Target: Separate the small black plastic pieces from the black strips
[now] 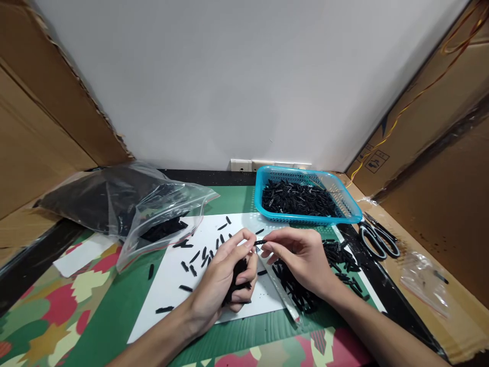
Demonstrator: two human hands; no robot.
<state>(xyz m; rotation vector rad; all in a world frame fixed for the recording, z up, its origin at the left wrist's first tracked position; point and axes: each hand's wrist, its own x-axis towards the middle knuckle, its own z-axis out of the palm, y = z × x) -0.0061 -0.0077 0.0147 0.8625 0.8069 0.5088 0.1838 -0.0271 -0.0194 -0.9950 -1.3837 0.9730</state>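
My left hand [225, 267] is curled around a bunch of small black elongated pieces [232, 293], while its thumb and index finger meet at one end of a single black piece [260, 242]. The thumb and fingers of my right hand [300, 252] pinch the other end of that piece. What exactly the pieces are cannot be made out. Loose black pieces [193, 270] lie scattered on a white sheet [153, 311] to the left. Under and beside my right hand is a heap of similar pieces [300, 293]. A long narrow white strip [280, 293] lies slanted below both hands.
A blue perforated basket [305, 220] full of black pieces stands at the back right. At left slumps a large clear zip bag [122, 204] with black contents. Scissors [376, 242] and a small clear bag [424, 285] lie right. Cardboard [431, 168] walls both sides.
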